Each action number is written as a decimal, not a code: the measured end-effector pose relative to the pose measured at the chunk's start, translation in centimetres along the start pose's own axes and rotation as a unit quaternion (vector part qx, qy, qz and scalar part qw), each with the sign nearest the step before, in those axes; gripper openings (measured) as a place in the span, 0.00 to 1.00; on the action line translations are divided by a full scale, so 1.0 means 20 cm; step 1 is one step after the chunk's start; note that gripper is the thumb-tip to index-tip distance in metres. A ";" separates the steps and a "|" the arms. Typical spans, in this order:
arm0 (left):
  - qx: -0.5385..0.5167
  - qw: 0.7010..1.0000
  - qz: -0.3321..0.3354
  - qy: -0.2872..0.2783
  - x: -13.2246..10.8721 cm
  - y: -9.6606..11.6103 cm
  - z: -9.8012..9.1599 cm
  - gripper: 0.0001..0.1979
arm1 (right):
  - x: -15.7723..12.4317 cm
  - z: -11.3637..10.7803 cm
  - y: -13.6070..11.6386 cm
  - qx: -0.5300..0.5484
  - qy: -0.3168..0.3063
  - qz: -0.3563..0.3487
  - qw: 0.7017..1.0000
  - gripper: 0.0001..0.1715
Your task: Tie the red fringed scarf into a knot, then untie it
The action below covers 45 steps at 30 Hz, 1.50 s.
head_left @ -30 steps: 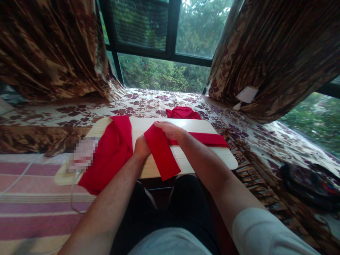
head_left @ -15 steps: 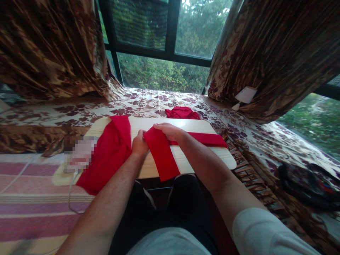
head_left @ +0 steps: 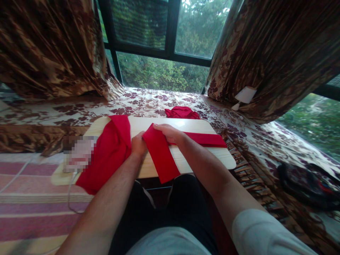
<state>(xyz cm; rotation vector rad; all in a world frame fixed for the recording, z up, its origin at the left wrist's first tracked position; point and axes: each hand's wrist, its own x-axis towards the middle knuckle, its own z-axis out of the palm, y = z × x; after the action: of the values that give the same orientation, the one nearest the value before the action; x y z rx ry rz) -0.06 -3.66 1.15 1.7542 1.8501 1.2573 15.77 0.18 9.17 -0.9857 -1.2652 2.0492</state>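
Observation:
A folded strip of red cloth (head_left: 162, 152) hangs from between my hands, its lower end reaching the near edge of a pale wooden board (head_left: 204, 157). At its upper left corner, my left hand (head_left: 139, 143) is closed on the cloth, with most of its fingers hidden. My right hand (head_left: 168, 131) pinches the top right part, thumb uppermost. Beyond my right wrist a flat red band of cloth (head_left: 205, 139) lies across the board; whether it joins the held strip is hidden. Left of my left hand, a larger red cloth (head_left: 107, 156) lies loosely over the board's edge.
A crumpled red cloth (head_left: 182, 112) rests behind the board on the floral covering (head_left: 148, 102). At the left end sits a blurred-out device (head_left: 79, 154) with a cable. A small white lamp (head_left: 244, 95) stands back right, and a dark bag (head_left: 308, 187) lies at right.
The held strip has shifted very slightly left at its top, with its lower end a little lower. My left hand has rolled slightly, its thumb now less visible. Everything else looks the same.

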 end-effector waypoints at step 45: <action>0.197 0.979 -0.026 -0.032 0.00 0.05 0.04 0.13 | -0.51 -0.44 0.18 -0.243 -0.058 0.109 0.962 0.18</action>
<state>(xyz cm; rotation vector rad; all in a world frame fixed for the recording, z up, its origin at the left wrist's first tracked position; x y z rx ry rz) 1.15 -3.52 1.33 1.8921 2.2072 0.8438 28.59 -4.33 6.44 -1.2809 -1.8528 2.0209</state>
